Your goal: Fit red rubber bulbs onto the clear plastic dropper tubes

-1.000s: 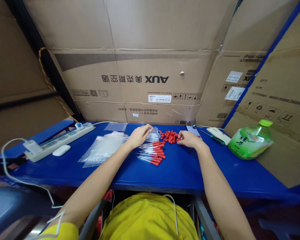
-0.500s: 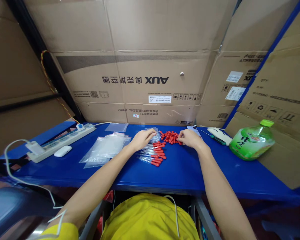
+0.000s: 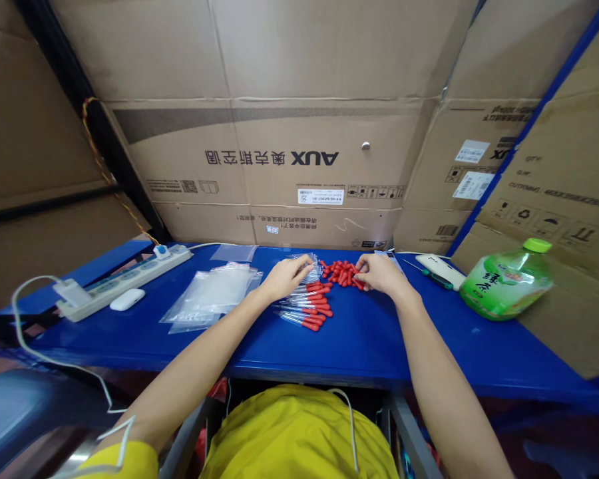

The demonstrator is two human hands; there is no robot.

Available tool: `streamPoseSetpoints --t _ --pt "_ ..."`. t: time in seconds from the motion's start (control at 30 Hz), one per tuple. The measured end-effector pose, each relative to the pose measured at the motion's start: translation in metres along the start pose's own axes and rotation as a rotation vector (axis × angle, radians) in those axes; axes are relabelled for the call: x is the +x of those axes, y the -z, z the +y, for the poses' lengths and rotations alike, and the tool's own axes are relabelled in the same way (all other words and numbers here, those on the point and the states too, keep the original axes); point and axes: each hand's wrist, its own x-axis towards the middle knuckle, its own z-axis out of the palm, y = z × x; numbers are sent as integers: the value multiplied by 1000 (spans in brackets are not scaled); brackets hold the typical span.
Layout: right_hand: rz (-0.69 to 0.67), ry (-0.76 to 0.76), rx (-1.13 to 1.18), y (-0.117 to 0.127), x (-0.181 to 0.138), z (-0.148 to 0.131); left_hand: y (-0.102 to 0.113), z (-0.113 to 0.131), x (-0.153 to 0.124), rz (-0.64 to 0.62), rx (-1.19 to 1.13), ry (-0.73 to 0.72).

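Note:
On the blue table (image 3: 359, 339) lies a row of clear tubes with red caps (image 3: 307, 307). Behind them are bare clear tubes (image 3: 313, 267) and a heap of loose red caps (image 3: 342, 273). My left hand (image 3: 284, 276) rests on the bare tubes with its fingers curled, pinching at one of them. My right hand (image 3: 382, 274) sits at the right edge of the red caps, fingers closed in a pinch on a cap.
Clear plastic bags (image 3: 212, 296) lie left of the tubes. A white power strip (image 3: 124, 279) and a small white case (image 3: 127, 299) are at far left. A green bottle (image 3: 509, 283) lies on its side at right, near a white device (image 3: 439, 269). Cardboard boxes (image 3: 299, 153) wall the back.
My left hand has drawn slightly nearer over the bare tubes and its fingers have curled in. My right hand has stayed at the caps, shifting a little.

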Motion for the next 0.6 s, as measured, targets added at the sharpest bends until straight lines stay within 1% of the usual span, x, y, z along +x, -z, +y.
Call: streamPoseSetpoints --t 0.07,0.1,0.2,0.27,0.3,0.4,0.5,0.6 --pt "-14 -1 19 -1 1 1 -1 0 0 -3 1 -1" --pt "1 7 5 -1 2 1 -1 -1 0 -5 1 -3" --pt "121 64 -48 1 5 -1 -2 -1 0 -3 -1 -14" --pt "189 139 -24 0 5 -6 -3 -1 0 -1 -7 -25" --pt "198 190 15 -1 4 -10 -3 0 0 -1 -13 -34" --pt "146 352 210 -11 0 -27 -2 2 -1 1 -56 -61" --pt "123 463 361 -24 -6 -44 -1 6 -1 18 -119 -57" --pt "106 510 453 -34 -11 -56 -1 8 -2 57 -175 -47"
